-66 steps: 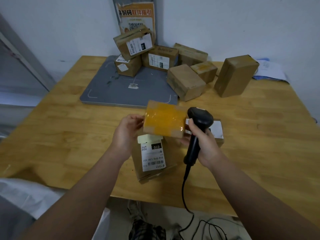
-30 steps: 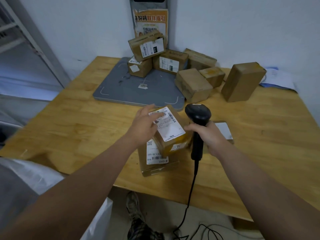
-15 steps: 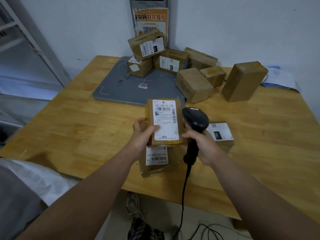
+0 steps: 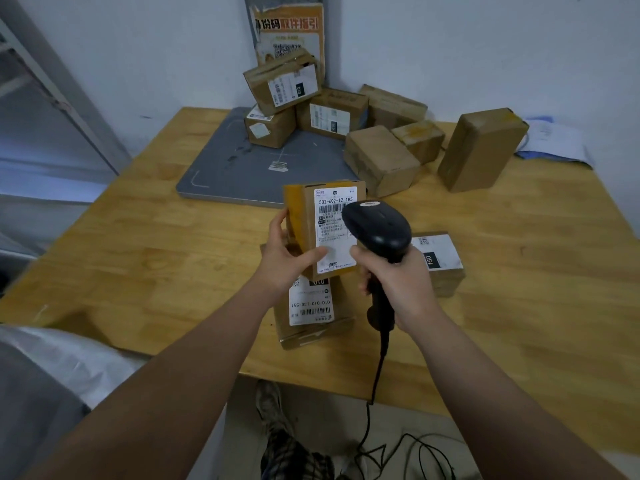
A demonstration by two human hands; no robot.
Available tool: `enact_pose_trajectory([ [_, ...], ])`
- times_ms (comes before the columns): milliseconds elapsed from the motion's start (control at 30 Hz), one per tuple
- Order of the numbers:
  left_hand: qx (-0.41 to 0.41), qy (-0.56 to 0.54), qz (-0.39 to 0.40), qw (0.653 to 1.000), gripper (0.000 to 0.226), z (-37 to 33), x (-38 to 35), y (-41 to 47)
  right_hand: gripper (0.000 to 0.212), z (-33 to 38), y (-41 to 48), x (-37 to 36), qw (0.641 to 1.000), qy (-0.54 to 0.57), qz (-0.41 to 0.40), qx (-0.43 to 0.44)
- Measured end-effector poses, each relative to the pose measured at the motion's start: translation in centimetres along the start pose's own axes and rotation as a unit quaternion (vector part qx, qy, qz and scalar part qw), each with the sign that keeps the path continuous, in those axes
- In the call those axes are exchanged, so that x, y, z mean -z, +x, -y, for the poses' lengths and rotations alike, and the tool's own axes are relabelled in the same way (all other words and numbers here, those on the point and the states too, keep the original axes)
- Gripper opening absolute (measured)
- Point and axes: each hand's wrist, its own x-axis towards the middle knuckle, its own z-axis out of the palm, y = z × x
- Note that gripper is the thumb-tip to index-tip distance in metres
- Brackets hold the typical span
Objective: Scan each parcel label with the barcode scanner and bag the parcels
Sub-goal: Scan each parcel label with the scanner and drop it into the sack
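My left hand [image 4: 287, 258] holds a small cardboard parcel [image 4: 308, 220] upright above the table, its white label [image 4: 334, 220] turned toward me, thumb across the label's lower part. My right hand [image 4: 401, 285] grips the handle of the black corded barcode scanner [image 4: 377, 226], whose head sits right in front of the label and hides its right side. Below lies a second parcel [image 4: 311, 313] with a barcode label facing up. A third parcel [image 4: 440, 261] marked 150 lies just right of my right hand.
Several more parcels [image 4: 381, 157] are piled at the back of the wooden table [image 4: 536, 271], some on a grey platform [image 4: 242, 168]. A white bag [image 4: 62, 362] lies at the lower left by the table edge. The scanner cable [image 4: 374, 410] drops to the floor.
My left hand turned the parcel from its taped side to label up, then stood it upright. The scanner head moved left and up, close over the label.
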Motion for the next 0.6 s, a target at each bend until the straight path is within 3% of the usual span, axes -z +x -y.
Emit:
enact_pose_trajectory([
  [200, 0.009, 0.003, -0.006, 1.000, 0.093, 0.0, -0.3, 0.1, 0.022, -0.1, -0.9, 0.1, 0.999, -0.026, -0.038, 0.008],
  [333, 0.014, 0.005, -0.018, 1.000, 0.094, 0.1, -0.3, 0.1, 0.034, -0.2, -1.0, 0.0, 0.994, -0.082, -0.070, 0.013],
  [600, 0.017, 0.004, -0.024, 1.000, 0.092, 0.1, -0.2, -0.2, 0.037, -0.2, -1.3, -0.8, 0.990, -0.127, -0.066, 0.003],
])
